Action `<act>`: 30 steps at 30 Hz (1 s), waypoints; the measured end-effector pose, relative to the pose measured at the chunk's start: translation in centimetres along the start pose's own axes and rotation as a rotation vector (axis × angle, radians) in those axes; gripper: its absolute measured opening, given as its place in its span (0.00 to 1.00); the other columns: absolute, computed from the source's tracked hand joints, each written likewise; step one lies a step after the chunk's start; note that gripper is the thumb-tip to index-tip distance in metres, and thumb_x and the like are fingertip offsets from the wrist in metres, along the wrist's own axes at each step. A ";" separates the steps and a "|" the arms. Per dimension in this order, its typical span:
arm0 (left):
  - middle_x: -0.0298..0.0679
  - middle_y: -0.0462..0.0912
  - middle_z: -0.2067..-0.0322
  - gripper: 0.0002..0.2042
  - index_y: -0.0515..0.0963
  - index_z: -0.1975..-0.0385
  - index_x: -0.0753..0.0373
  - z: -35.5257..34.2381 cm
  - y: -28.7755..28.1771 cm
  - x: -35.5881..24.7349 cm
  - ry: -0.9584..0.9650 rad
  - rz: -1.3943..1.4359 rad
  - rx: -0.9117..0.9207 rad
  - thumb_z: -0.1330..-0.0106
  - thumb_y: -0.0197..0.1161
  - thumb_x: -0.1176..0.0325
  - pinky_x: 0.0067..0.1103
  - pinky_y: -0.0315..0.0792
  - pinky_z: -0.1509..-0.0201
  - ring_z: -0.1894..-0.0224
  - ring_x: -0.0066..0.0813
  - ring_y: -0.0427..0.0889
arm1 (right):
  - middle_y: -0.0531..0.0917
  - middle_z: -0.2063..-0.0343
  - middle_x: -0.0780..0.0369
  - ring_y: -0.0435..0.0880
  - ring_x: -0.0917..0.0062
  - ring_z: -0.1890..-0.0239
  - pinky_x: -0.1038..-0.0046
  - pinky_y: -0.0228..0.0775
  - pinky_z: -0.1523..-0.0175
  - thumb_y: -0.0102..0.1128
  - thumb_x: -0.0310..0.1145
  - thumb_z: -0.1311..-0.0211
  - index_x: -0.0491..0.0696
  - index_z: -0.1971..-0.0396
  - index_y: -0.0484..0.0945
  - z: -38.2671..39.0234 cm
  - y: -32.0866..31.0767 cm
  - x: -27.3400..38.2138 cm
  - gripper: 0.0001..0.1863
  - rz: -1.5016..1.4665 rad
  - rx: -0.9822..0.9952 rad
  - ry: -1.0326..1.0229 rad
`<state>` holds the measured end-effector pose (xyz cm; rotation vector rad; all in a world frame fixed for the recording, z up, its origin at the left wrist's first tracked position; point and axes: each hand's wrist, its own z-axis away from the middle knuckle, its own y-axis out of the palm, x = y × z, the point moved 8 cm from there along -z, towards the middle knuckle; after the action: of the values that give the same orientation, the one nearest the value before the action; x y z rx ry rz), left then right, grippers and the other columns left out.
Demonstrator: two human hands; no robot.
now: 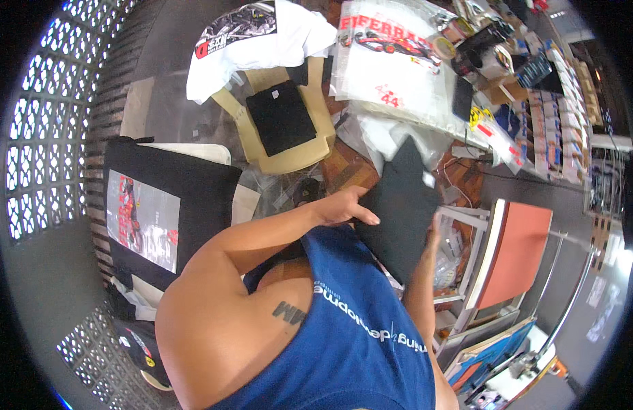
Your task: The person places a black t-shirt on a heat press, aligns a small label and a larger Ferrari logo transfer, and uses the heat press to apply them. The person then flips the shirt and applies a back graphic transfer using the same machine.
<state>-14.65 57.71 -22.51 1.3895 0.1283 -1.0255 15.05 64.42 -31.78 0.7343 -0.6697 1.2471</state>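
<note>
My left hand [347, 206] and my right hand [431, 232] hold a folded dark garment [402, 195] with a small white label, one at each side, close to my torso. My left thumb lies on its front; my right fingers are mostly hidden at its edge. Just beyond it, clear plastic bags and white fabric [374, 130] lie bunched. To the left, a black shirt [207, 178] with a red print under a clear sheet lies flat. A cream plastic chair [289, 154] stands ahead, with a black folded item [282, 119] on its seat.
A white printed shirt [241, 51] drapes over the chair's back. Bagged white printed shirts [391, 75] and clutter [494, 61] fill the upper right. At right stand a white frame [460, 253], a red-topped board [518, 253] and leaning panels [487, 348]. A perforated block wall [46, 137] runs along the left.
</note>
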 end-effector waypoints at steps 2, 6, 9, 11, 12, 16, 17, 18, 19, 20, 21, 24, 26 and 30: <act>0.43 0.87 0.47 0.27 0.79 0.41 0.71 -0.4 2.3 1.0 -0.103 -0.579 0.042 0.38 0.77 0.64 0.30 0.75 0.35 0.45 0.32 0.83 | 0.82 0.39 0.54 0.79 0.60 0.36 0.51 0.74 0.33 0.59 0.39 0.25 0.47 0.33 0.73 3.6 -0.8 5.3 0.25 -0.227 0.169 -0.056; 0.49 0.82 0.40 0.35 0.75 0.37 0.73 -3.5 7.8 -1.3 0.137 -0.985 0.095 0.38 0.79 0.55 0.34 0.73 0.32 0.42 0.39 0.82 | 0.81 0.38 0.54 0.82 0.61 0.37 0.51 0.74 0.31 0.62 0.26 0.32 0.45 0.29 0.66 13.8 -6.2 14.2 0.32 -0.410 0.282 -0.417; 0.48 0.76 0.35 0.34 0.76 0.37 0.69 -6.1 15.4 -4.5 0.510 -1.181 0.184 0.42 0.80 0.61 0.35 0.72 0.30 0.38 0.39 0.80 | 0.84 0.43 0.57 0.84 0.67 0.41 0.61 0.75 0.33 0.65 0.26 0.33 0.42 0.35 0.73 18.7 -8.7 14.1 0.26 -0.426 0.263 -0.560; 0.44 0.78 0.35 0.24 0.84 0.45 0.60 -7.1 20.4 -5.7 0.513 -0.828 0.410 0.44 0.78 0.71 0.37 0.65 0.24 0.30 0.42 0.74 | 0.85 0.44 0.57 0.84 0.69 0.43 0.62 0.74 0.33 0.68 0.26 0.34 0.42 0.37 0.74 21.9 -10.2 12.4 0.26 -0.476 0.249 -0.601; 0.45 0.78 0.34 0.21 0.84 0.48 0.63 -6.7 23.6 -5.3 0.593 -0.931 0.561 0.44 0.77 0.74 0.41 0.62 0.23 0.29 0.45 0.73 | 0.85 0.46 0.57 0.84 0.70 0.44 0.65 0.75 0.35 0.70 0.25 0.35 0.41 0.38 0.75 23.3 -11.7 11.5 0.26 -0.506 0.130 -0.623; 0.50 0.88 0.47 0.14 0.87 0.61 0.65 -3.7 33.3 2.3 0.430 -0.868 1.198 0.49 0.69 0.81 0.51 0.64 0.24 0.33 0.58 0.78 | 0.83 0.45 0.58 0.82 0.69 0.41 0.63 0.72 0.34 0.69 0.23 0.40 0.43 0.37 0.75 32.0 -18.0 9.6 0.29 -0.014 -0.477 -0.529; 0.50 0.88 0.48 0.13 0.86 0.62 0.67 -3.5 34.5 4.8 0.325 -0.906 1.243 0.50 0.69 0.81 0.50 0.67 0.26 0.39 0.58 0.83 | 0.81 0.40 0.54 0.78 0.65 0.35 0.61 0.69 0.30 0.69 0.23 0.45 0.44 0.36 0.75 36.0 -18.8 10.7 0.33 0.387 -0.721 -0.658; 0.51 0.88 0.47 0.14 0.86 0.62 0.67 -3.8 35.9 6.7 0.340 -0.965 1.261 0.50 0.69 0.81 0.48 0.69 0.27 0.41 0.58 0.84 | 0.81 0.39 0.53 0.75 0.63 0.32 0.59 0.67 0.29 0.70 0.24 0.47 0.44 0.37 0.76 39.4 -18.3 11.5 0.33 0.563 -0.704 -0.845; 0.52 0.87 0.47 0.14 0.86 0.62 0.68 -3.9 36.8 8.7 0.315 -1.017 1.300 0.50 0.69 0.81 0.46 0.71 0.28 0.44 0.57 0.85 | 0.80 0.38 0.52 0.73 0.61 0.29 0.58 0.66 0.28 0.71 0.24 0.50 0.45 0.37 0.76 42.1 -17.9 11.1 0.34 0.734 -0.741 -0.910; 0.52 0.87 0.49 0.12 0.85 0.63 0.68 -4.4 37.3 10.7 0.281 -1.102 1.273 0.50 0.69 0.80 0.41 0.75 0.33 0.47 0.57 0.85 | 0.80 0.36 0.51 0.73 0.58 0.28 0.57 0.65 0.27 0.70 0.24 0.51 0.45 0.40 0.79 42.3 -17.3 10.0 0.32 0.787 -0.539 -0.877; 0.52 0.86 0.54 0.10 0.84 0.65 0.69 -4.1 38.5 12.4 0.336 -1.072 1.347 0.49 0.72 0.78 0.37 0.79 0.42 0.52 0.54 0.86 | 0.79 0.35 0.51 0.72 0.56 0.28 0.57 0.65 0.26 0.70 0.23 0.52 0.46 0.43 0.82 42.9 -17.4 8.1 0.30 0.870 -0.386 -0.770; 0.50 0.82 0.64 0.12 0.81 0.68 0.69 -4.0 39.8 19.1 0.281 -1.267 1.491 0.46 0.77 0.71 0.37 0.78 0.56 0.61 0.53 0.84 | 0.86 0.64 0.60 0.84 0.63 0.57 0.59 0.76 0.50 0.71 0.20 0.50 0.46 0.62 0.83 44.1 -21.5 3.3 0.14 0.937 -0.662 -0.670; 0.50 0.81 0.66 0.15 0.80 0.66 0.68 -3.6 40.8 22.1 0.267 -1.264 1.560 0.44 0.79 0.67 0.37 0.77 0.60 0.64 0.55 0.82 | 0.85 0.59 0.58 0.85 0.66 0.53 0.66 0.76 0.48 0.71 0.19 0.48 0.47 0.51 0.81 43.7 -24.2 -3.8 0.22 0.276 -0.647 -0.399; 0.50 0.83 0.67 0.18 0.80 0.59 0.65 -2.9 41.5 26.4 0.279 -1.349 1.704 0.42 0.79 0.63 0.37 0.79 0.61 0.64 0.54 0.85 | 0.87 0.58 0.48 0.86 0.53 0.52 0.58 0.77 0.50 0.75 0.30 0.44 0.43 0.55 0.84 43.0 -23.3 -11.4 0.17 0.375 -0.790 -0.380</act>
<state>29.39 40.16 -8.98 3.1688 0.5170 -2.2493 33.44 19.87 -17.79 0.1755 -1.5522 1.0444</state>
